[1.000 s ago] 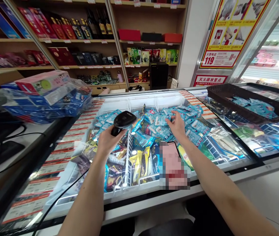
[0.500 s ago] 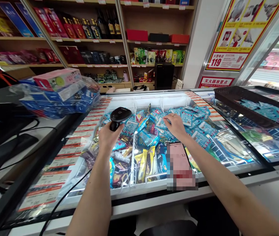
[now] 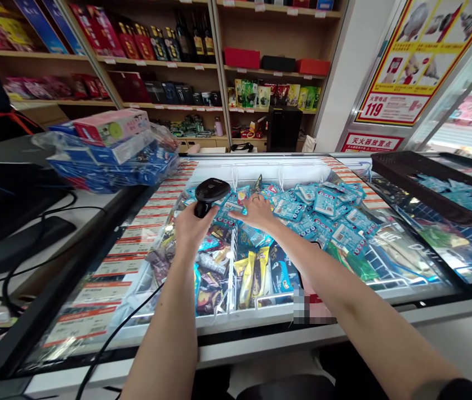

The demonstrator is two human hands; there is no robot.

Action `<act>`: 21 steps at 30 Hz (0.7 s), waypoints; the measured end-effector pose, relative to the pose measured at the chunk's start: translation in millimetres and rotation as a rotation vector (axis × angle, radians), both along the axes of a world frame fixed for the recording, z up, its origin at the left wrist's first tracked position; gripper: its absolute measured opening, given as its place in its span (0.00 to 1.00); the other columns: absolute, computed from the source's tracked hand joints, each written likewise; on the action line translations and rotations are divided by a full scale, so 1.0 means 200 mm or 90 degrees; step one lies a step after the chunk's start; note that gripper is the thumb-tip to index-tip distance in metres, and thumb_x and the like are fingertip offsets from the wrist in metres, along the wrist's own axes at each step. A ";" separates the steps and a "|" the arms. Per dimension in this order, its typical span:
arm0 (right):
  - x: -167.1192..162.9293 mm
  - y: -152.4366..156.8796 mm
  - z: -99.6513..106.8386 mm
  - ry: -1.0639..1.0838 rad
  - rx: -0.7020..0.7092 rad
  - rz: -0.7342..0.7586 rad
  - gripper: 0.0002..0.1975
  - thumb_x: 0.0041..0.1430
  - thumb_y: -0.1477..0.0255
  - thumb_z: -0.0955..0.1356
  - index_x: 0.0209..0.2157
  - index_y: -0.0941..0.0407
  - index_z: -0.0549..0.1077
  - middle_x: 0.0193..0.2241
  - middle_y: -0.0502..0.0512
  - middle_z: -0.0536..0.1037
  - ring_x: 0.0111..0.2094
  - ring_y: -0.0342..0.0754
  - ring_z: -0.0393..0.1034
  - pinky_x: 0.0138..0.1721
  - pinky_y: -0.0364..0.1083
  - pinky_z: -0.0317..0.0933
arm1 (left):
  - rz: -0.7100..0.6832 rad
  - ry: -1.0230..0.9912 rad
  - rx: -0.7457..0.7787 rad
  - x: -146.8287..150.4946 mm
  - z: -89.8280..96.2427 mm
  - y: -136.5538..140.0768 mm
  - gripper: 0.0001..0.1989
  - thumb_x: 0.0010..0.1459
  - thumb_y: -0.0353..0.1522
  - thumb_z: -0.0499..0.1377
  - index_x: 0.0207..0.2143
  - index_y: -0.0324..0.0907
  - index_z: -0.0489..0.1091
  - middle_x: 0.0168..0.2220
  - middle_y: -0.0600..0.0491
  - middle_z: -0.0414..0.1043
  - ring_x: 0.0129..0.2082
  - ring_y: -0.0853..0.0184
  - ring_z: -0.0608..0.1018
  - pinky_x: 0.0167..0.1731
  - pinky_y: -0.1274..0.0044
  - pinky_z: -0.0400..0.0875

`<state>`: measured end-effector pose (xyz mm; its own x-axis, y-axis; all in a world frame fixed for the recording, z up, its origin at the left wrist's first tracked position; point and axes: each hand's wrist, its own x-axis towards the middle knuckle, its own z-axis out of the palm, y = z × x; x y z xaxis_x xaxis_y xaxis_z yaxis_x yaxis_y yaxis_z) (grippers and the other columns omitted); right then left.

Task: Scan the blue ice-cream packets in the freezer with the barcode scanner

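My left hand (image 3: 193, 226) is wrapped round the grip of a black barcode scanner (image 3: 212, 190), its head pointing away from me over the freezer's glass top. From the scanner a black cable (image 3: 121, 325) trails down past my forearm. To the right of it my right hand (image 3: 256, 211) reaches over the small blue packets (image 3: 292, 208), fingers apart and thumb stretched left. The fingertips are near or on the packets; I cannot tell whether they touch. A phone (image 3: 317, 303) with a pink screen lies near the front edge, partly hidden under my right forearm.
Wrapped ice creams (image 3: 252, 275) show through the glass. A dark basket (image 3: 436, 189) with more blue packets stands at right. Plastic-wrapped blue boxes (image 3: 115, 161) are stacked at left beside a dark mouse-like object and cables. Stocked shelves (image 3: 156, 61) line the back.
My right hand has moved left across the blue packets towards the scanner, its fingers spreading, and the forearm now covers much of the phone. The left hand still holds the scanner. The view has shifted slightly.
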<state>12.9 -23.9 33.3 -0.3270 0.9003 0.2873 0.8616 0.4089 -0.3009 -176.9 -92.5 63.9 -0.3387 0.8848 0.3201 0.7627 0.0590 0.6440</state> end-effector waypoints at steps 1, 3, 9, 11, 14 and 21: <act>-0.02 0.00 -0.01 -0.002 0.001 -0.004 0.40 0.50 0.38 0.62 0.50 0.56 0.74 0.51 0.70 0.69 0.56 0.69 0.59 0.51 0.63 0.56 | -0.004 0.001 -0.004 0.00 0.00 0.00 0.23 0.49 0.53 0.57 0.32 0.42 0.73 0.22 0.53 0.68 0.24 0.66 0.69 0.25 0.77 0.56; -0.03 0.01 -0.01 0.010 -0.020 -0.009 0.39 0.45 0.39 0.67 0.49 0.55 0.74 0.51 0.69 0.69 0.56 0.68 0.59 0.51 0.62 0.56 | -0.008 0.003 -0.009 0.00 -0.01 0.01 0.23 0.49 0.52 0.57 0.32 0.42 0.73 0.22 0.53 0.68 0.24 0.66 0.69 0.25 0.77 0.55; 0.11 0.01 0.03 0.229 -0.112 -0.028 0.34 0.45 0.59 0.75 0.52 0.58 0.64 0.46 0.61 0.73 0.47 0.57 0.69 0.45 0.51 0.63 | -0.025 -0.002 0.002 0.03 0.01 -0.01 0.22 0.49 0.52 0.57 0.31 0.42 0.73 0.22 0.53 0.69 0.24 0.66 0.69 0.25 0.77 0.56; 0.21 -0.01 0.06 0.310 -0.091 -0.047 0.29 0.48 0.64 0.73 0.51 0.56 0.64 0.43 0.57 0.75 0.41 0.53 0.71 0.43 0.50 0.63 | -0.040 -0.004 0.009 0.06 0.02 -0.02 0.22 0.49 0.52 0.58 0.32 0.42 0.73 0.23 0.53 0.70 0.25 0.65 0.70 0.25 0.77 0.57; 0.38 -0.08 0.10 0.366 -0.033 -0.057 0.26 0.52 0.66 0.70 0.51 0.55 0.63 0.40 0.55 0.75 0.34 0.49 0.70 0.40 0.49 0.63 | -0.073 -0.013 0.000 0.10 0.04 -0.03 0.23 0.49 0.52 0.58 0.33 0.41 0.73 0.25 0.52 0.71 0.26 0.65 0.71 0.25 0.77 0.57; 0.73 -0.12 0.00 0.525 0.010 -0.074 0.38 0.52 0.69 0.67 0.62 0.60 0.50 0.27 0.48 0.69 0.24 0.47 0.64 0.32 0.49 0.64 | -0.223 0.020 -0.030 0.22 0.02 -0.04 0.25 0.49 0.52 0.59 0.36 0.40 0.74 0.25 0.53 0.71 0.25 0.66 0.70 0.24 0.78 0.57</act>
